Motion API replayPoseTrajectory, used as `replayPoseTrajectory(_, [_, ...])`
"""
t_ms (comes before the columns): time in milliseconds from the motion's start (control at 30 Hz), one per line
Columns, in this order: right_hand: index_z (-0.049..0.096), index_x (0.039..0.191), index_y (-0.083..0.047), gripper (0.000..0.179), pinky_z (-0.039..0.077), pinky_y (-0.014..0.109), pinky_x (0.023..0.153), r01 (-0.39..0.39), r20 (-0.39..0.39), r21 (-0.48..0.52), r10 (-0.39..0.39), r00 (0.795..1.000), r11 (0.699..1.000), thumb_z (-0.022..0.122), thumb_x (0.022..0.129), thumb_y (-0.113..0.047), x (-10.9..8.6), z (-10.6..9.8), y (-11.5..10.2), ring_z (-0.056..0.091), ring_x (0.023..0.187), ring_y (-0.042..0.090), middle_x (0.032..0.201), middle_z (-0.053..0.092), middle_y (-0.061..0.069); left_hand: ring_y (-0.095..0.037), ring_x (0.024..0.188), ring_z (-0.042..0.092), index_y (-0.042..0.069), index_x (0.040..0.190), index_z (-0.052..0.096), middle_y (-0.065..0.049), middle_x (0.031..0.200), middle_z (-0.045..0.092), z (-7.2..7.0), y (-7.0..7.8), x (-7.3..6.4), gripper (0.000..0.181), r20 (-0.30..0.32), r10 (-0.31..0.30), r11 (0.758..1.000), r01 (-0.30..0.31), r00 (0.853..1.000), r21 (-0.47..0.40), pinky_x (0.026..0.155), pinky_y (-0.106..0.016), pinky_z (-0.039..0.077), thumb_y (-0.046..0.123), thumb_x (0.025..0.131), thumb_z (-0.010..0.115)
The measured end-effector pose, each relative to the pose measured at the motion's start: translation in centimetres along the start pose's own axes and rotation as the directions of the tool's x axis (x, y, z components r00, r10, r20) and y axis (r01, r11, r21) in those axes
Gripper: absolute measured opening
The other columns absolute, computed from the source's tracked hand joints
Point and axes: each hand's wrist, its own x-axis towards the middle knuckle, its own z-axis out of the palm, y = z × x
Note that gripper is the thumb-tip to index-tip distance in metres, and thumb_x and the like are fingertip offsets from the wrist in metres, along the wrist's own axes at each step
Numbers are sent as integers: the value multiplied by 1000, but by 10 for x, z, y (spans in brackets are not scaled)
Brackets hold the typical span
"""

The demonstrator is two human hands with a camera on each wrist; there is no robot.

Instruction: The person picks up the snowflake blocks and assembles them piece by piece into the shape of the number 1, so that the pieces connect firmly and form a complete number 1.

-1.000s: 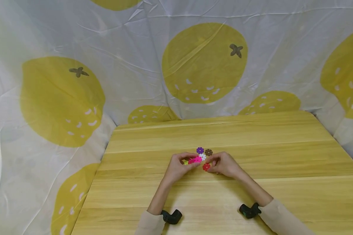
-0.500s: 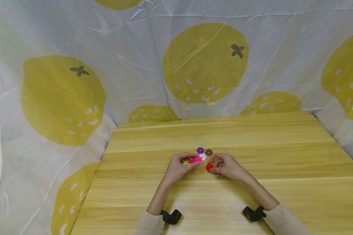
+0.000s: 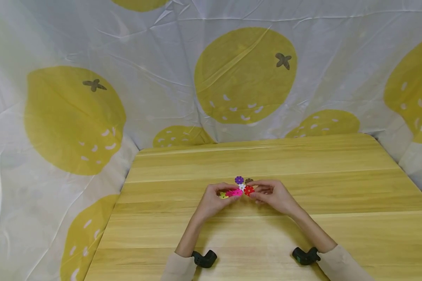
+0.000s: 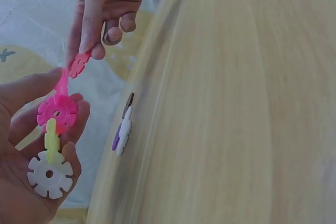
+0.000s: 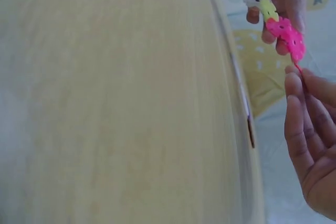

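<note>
My left hand [image 3: 212, 199] pinches a chain of slotted flower-shaped plastic discs. In the left wrist view the chain runs from a white disc [image 4: 39, 179] near the palm through a yellow disc [image 4: 51, 141] and a pink disc [image 4: 68, 111] to another pink disc [image 4: 62, 83] at the thumb tip. My right hand [image 3: 274, 197] pinches a red disc [image 3: 249, 190] between thumb and fingers. The red disc's edge [image 5: 297, 66] sits right by the chain's pink end; whether they interlock I cannot tell. Both hands are raised above the table.
On the wooden table [image 3: 302, 238], just beyond the hands, lie a purple disc [image 3: 239, 180], a loose white disc [image 3: 242, 187] and a brown disc [image 3: 249, 180] partly behind the right fingers. A lemon-print cloth [image 3: 154, 78] hangs behind the table.
The right hand drew the red disc slightly away to the right, then brought it up and back left beside the chain's pink end. The left hand has barely moved.
</note>
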Motion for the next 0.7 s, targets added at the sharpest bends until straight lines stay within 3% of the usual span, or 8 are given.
replayPoseTrajectory(200, [71,130,-3,34,62,38,65,37,4,-23,-36,999,999,73,97,-11,-1,1,-1,75,76,33,97,76,25,-17,111,69,16,113,81,0,110,79,0,1,0,26,18,-2,1000,2,1000,28,97,-35,52,23,88,84])
replayPoseTrajectory(433, [72,130,-4,34,59,35,60,46,11,-33,-46,999,998,73,97,-11,-4,1,-5,74,73,35,99,76,26,-18,106,67,14,113,81,-5,110,79,0,0,0,25,26,2,1000,-3,1000,23,86,-25,49,19,89,83])
replayPoseTrajectory(700, [72,129,-4,33,59,33,60,81,13,-33,-81,997,996,73,97,-10,-6,2,-7,73,72,32,100,76,27,-9,85,58,9,112,81,-12,109,79,0,0,0,24,35,6,1000,-5,999,-25,66,-18,40,14,89,82])
